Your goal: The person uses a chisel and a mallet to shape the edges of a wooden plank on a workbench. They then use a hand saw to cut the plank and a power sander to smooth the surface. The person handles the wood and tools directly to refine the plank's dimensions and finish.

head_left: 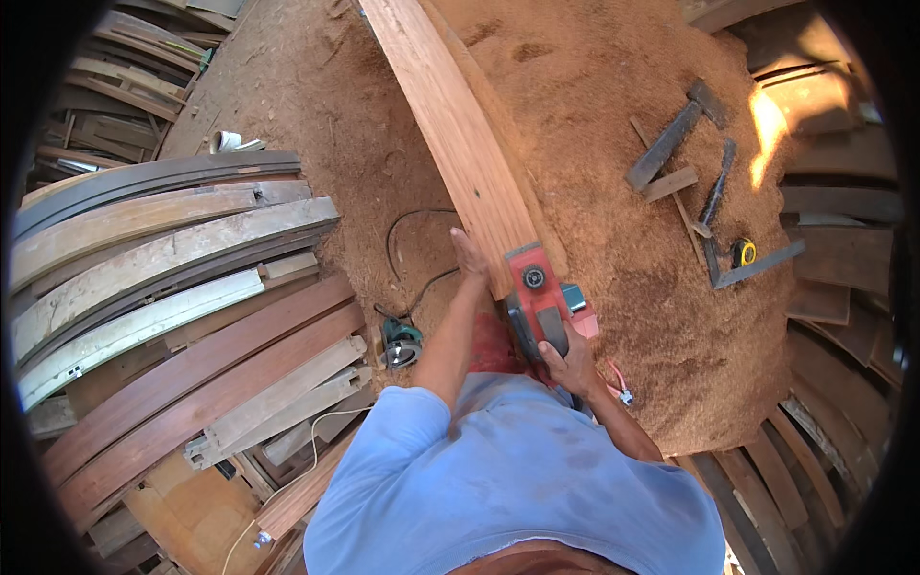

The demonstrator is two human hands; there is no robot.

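Note:
A long, smooth wooden plank (450,125) runs away from me across the middle. On its near end sits a red and black electric planer (539,287) with a round dark knob on top. My right hand (572,362) is wrapped round the planer's rear handle. Against the plank's left edge, near that same end, my left hand (470,254) lies with its fingers stretched out. The underside of the planer, where it meets the wood, is hidden.
Sawdust covers the ground. To the left are stacked boards (192,355), a green circular saw (401,343) and a dark cable (391,240). On the right lie a hammer (676,134), a yellow tape measure (743,252) and a metal square (762,265). More timber (839,259) lines the right side.

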